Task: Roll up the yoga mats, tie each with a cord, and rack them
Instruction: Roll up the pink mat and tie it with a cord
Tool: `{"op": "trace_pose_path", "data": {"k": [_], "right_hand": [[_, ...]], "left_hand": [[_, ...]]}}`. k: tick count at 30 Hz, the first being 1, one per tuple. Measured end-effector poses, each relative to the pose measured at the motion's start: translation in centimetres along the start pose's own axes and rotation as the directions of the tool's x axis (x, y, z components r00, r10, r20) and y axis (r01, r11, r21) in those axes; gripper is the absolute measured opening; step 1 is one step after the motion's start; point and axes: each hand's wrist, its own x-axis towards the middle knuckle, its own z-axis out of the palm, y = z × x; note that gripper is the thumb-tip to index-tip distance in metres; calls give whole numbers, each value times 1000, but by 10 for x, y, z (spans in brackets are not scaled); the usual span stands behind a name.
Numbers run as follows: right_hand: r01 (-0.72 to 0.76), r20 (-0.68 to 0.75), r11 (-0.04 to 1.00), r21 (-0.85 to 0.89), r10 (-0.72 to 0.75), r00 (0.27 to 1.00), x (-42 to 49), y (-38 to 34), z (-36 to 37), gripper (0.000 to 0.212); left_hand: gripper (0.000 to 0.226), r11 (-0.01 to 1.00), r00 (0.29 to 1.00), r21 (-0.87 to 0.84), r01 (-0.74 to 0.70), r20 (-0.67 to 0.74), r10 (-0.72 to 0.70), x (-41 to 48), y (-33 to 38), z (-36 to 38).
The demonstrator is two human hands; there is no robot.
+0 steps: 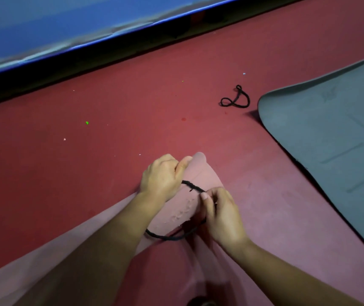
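Observation:
A pink yoga mat [190, 208] lies rolled on the floor in front of me, its far end pointing away. A black cord [165, 237] loops around the roll. My left hand [161, 175] rests closed on the roll near its far end, and one end of the cord comes out from under its palm. My right hand [220, 215] pinches the cord on the roll's right side. A grey yoga mat [331, 138] lies flat and unrolled at the right. A second black cord [235, 99] lies loose on the floor near the grey mat's corner.
The floor [110, 133] is dark red with small scattered specks. A blue padded edge [66, 40] runs across the top left, with a dark gap beneath it.

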Motion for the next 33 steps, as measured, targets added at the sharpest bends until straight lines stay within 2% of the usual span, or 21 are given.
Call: {"op": "trace_pose_path", "data": {"k": [2,4,6,8,10,13,14,15,18,19,22,24,26,27,30,33], "right_hand": [[-56,-51,995,77,60,997,7,-4,-8,20],[-72,-87,990,125,83,993,18,-10,-15,21],[-89,-109,979,186,111,988,32,-17,-18,22],[-136,-106,953,270,170,980,43,-20,-19,24],[-193,-73,906,378,237,969,47,-21,-18,27],[-261,46,735,626,300,953,47,-28,-20,21],[-269,76,701,660,293,953,48,-30,-22,18],[-264,89,723,638,272,958,49,-30,-25,19],[-160,49,936,313,152,987,50,-17,-36,15],[-130,30,970,206,127,991,50,-10,-38,11],[-119,-82,988,96,127,988,44,-2,-33,25],[-154,-187,985,75,166,968,40,-5,-20,30],[-259,-226,949,182,297,928,37,-8,-1,29],[-306,-221,909,282,372,901,38,-9,8,29],[-382,-207,769,513,542,814,40,-10,23,32],[-436,-122,635,637,641,757,40,-11,26,37]], "left_hand": [[74,995,998,-77,-60,-4,60,-1,-4,0],[55,985,991,-113,-134,1,135,-2,-12,0],[39,974,974,-73,-215,53,220,-2,-19,-3],[32,960,953,-34,-277,121,279,-2,-23,-6],[29,962,951,-17,-272,146,272,-3,-25,-7],[26,973,970,-17,-231,71,232,-5,-23,0],[25,977,976,10,-212,56,211,-5,-19,1],[25,982,983,46,-182,48,179,-5,-15,1],[29,993,997,91,-72,43,69,-3,-5,2],[31,996,998,67,-54,41,51,-4,-4,3],[44,999,994,19,-39,100,37,-7,-5,4],[78,999,969,47,1,246,-13,-4,-7,2],[113,998,921,40,47,385,-58,0,-7,0],[118,997,898,48,53,434,-69,3,-7,0],[107,996,876,91,12,479,-55,7,-8,0],[90,998,891,70,-5,453,-27,4,-6,-1]]}}
